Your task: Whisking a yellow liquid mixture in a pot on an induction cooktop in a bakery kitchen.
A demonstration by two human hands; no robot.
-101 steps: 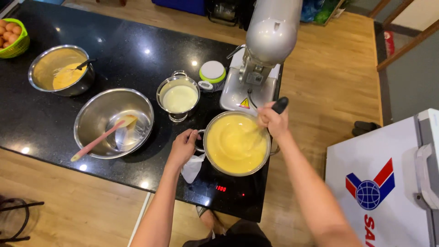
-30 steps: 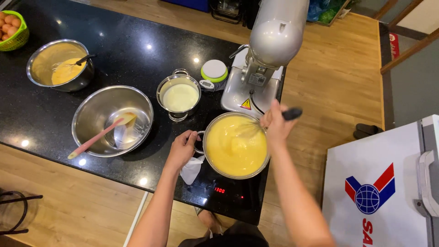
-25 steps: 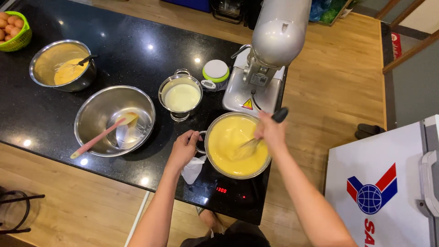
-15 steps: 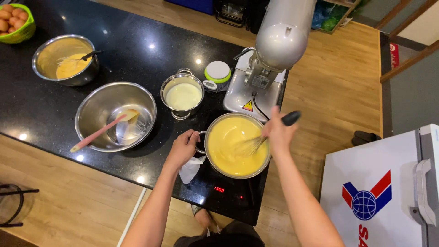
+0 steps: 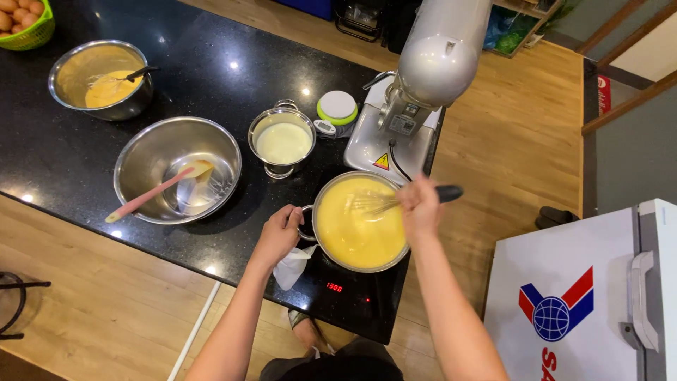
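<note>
Gripping whisk [image 5: 384, 202] right hand [image 5: 419, 209], left hand [image 5: 278, 236] steadying pot [image 5: 360, 221]

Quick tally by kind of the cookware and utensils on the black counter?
Pots: 2, the pot of yellow batter and the small pot of cream liquid.
Steel bowls: 2, the large bowl and the far bowl.
Whisks: 2, whisk and far whisk.
Spatulas: 1, pink spatula.
Total: 7.

A round stainless-steel pot [image 5: 361, 223] stands upright on the black induction cooktop at the front right corner of the black counter, filled nearly to its rim with smooth yellow batter. A wire whisk with a black handle [image 5: 402, 200] slants into the batter from the pot's right rim.
</note>
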